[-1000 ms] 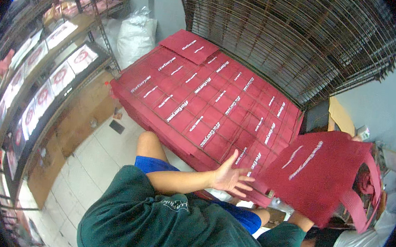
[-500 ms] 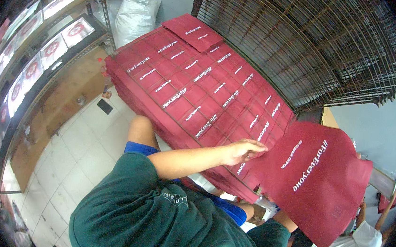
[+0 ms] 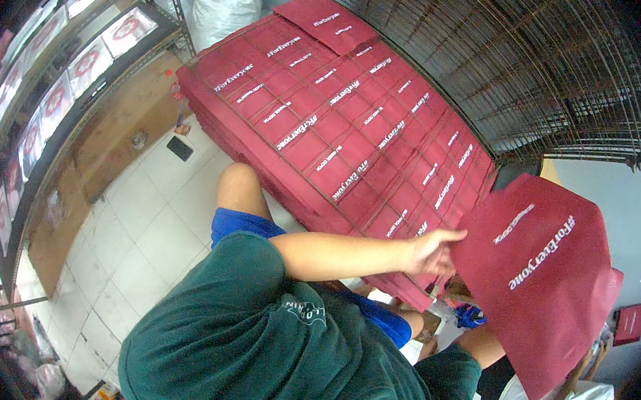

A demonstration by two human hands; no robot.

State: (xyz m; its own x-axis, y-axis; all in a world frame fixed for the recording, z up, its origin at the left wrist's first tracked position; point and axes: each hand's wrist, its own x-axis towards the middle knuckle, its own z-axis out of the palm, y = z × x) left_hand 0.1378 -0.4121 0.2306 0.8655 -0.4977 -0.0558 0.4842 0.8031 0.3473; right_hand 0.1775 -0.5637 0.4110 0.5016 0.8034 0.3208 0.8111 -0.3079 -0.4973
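At the upper left, white printed sheets (image 3: 88,64) line a shelf, and right of them a dark flat rectangle (image 3: 180,149) lies on the tiled floor. Red printed pieces (image 3: 326,136) spread under thin wires across the centre, the left hand (image 3: 430,254) at their lower right, half-curled with its thumb apart, beside a raised red sheet (image 3: 550,273) at right; the right hand is hidden behind it, its grip impossible to tell.

Print workshop, wire racks (image 3: 515,65), lettered red sheets (image 3: 325,151)
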